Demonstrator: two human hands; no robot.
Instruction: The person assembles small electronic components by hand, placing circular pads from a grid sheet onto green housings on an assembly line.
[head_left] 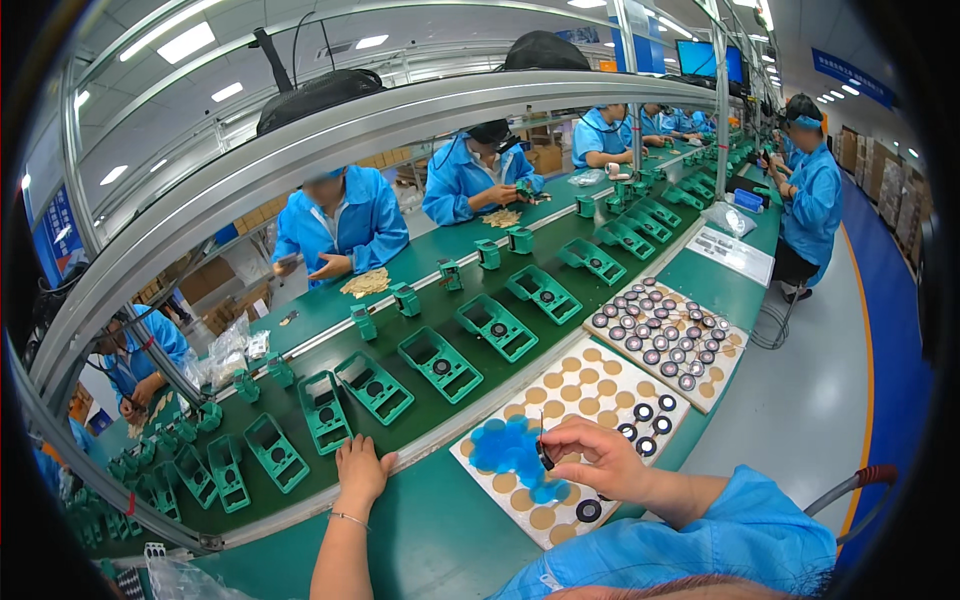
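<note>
One small black ring (545, 458) is pinched in the right hand (600, 462) over the tray (600, 385); next, a steady placement. Left hand (360, 470) rests spread on the desk (440, 530).

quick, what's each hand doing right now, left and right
Left hand: open, flat on the belt edge, holding nothing.
Right hand: closed, pinching a small black ring over the tray.

head view: worn on head | faces down and forward along workbench (440, 520) | close | fisheye
</note>
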